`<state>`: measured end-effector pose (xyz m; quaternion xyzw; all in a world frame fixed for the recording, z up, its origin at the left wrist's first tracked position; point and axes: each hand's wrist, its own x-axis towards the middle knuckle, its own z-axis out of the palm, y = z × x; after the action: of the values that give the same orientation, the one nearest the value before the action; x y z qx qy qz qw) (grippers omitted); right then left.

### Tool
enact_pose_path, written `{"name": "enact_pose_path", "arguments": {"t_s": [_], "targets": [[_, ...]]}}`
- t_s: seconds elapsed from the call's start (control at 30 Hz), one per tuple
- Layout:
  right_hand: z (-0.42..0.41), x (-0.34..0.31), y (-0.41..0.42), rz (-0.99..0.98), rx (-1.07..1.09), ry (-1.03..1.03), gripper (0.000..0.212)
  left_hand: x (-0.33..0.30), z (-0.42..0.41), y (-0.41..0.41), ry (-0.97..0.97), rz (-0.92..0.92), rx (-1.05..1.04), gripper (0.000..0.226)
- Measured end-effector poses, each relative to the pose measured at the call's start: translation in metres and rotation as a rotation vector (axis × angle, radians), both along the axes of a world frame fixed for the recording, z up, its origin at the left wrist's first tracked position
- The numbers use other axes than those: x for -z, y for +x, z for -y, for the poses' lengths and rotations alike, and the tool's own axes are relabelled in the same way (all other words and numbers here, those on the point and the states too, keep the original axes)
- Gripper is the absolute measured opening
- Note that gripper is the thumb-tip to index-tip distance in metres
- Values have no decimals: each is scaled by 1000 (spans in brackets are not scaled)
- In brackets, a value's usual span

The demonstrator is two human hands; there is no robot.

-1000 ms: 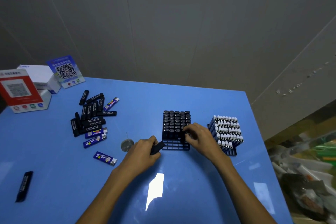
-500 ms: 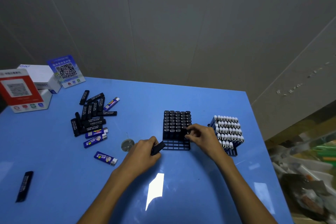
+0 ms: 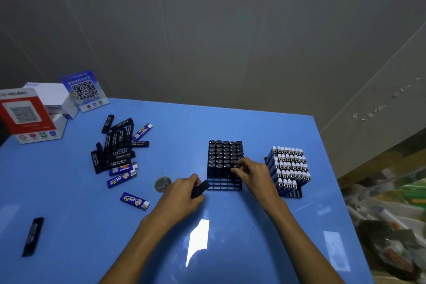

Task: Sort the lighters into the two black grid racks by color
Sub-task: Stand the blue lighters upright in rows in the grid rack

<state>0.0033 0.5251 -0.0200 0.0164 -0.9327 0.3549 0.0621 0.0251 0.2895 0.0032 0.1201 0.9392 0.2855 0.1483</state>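
Note:
Two black grid racks stand on the blue table. The left rack (image 3: pixel 224 185) is mostly filled with black lighters, its front rows bare. The right rack (image 3: pixel 294 193) holds blue lighters with white caps. My left hand (image 3: pixel 182 193) grips a black lighter (image 3: pixel 200 189) just left of the left rack's front corner. My right hand (image 3: pixel 252 172) pinches a black lighter (image 3: pixel 237 166) at that rack's right side, among the standing ones. A loose pile of black lighters (image 3: pixel 115 145) with a few blue ones (image 3: pixel 122 178) lies at the left.
A blue lighter (image 3: pixel 134 200) lies alone near my left hand, beside a small round metal disc (image 3: pixel 162 184). A single black lighter (image 3: pixel 32 236) lies at the front left. QR code stands (image 3: pixel 25 113) and a white box (image 3: pixel 54 95) occupy the far left corner. Clutter sits beyond the table's right edge.
My right hand has shifted slightly right and back along the left rack's edge with its lighter. My left hand has stayed put with its black lighter.

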Motion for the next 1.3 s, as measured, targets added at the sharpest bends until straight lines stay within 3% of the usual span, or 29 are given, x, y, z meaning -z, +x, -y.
{"name": "enact_pose_path", "arguments": {"t_s": [0.97, 1.3], "targets": [[-2, 7, -1, -36, -50, 32, 24, 2, -2, -2, -6, 17, 3, 9], [-8, 11, 6, -202, -96, 84, 16, 1, -3, -2, 2, 7, 17, 9]]}}
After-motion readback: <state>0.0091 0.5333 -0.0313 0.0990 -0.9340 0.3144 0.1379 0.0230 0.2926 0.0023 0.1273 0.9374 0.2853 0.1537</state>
